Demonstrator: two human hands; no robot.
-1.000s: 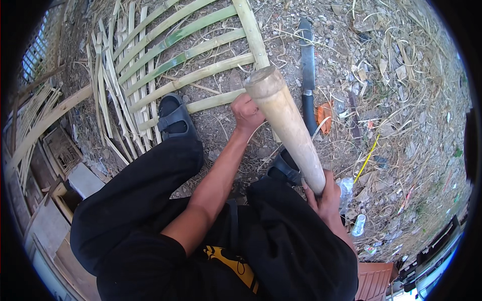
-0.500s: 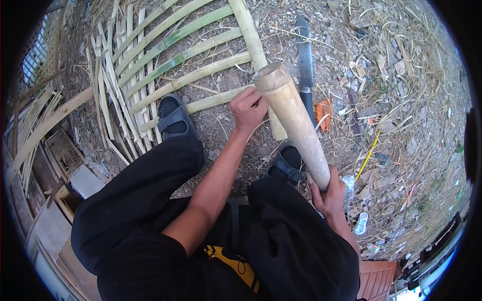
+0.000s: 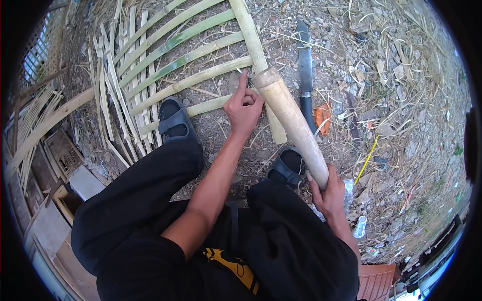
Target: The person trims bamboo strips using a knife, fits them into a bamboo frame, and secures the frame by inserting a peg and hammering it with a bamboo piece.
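My right hand [image 3: 331, 196] is wrapped round the lower end of a thick bamboo pole section [image 3: 297, 123]. Its far end slants up to the left and lies over the wide upright bamboo slat [image 3: 249, 37] of a slatted bamboo frame [image 3: 200, 49]. Beside that end is my left hand [image 3: 243, 111], index finger stretched forward and the other fingers curled. A small pale sliver shows at the index fingertip; I cannot make out what it is. Green and pale cross slats of the frame run leftward from the upright, the nearest passing behind my left hand.
A large knife [image 3: 305, 70] with a black handle lies right of the frame, near an orange scrap [image 3: 323, 119]. Thin bamboo strips [image 3: 108, 85] are piled at left. A plastic cup [image 3: 360, 227] and yellow strip [image 3: 367, 159] lie at right. My sandalled feet flank the frame's near end.
The far end of the bamboo pole section has dropped slightly toward the slat. My left hand's index finger has straightened out from a curled grip. My right hand keeps its hold.
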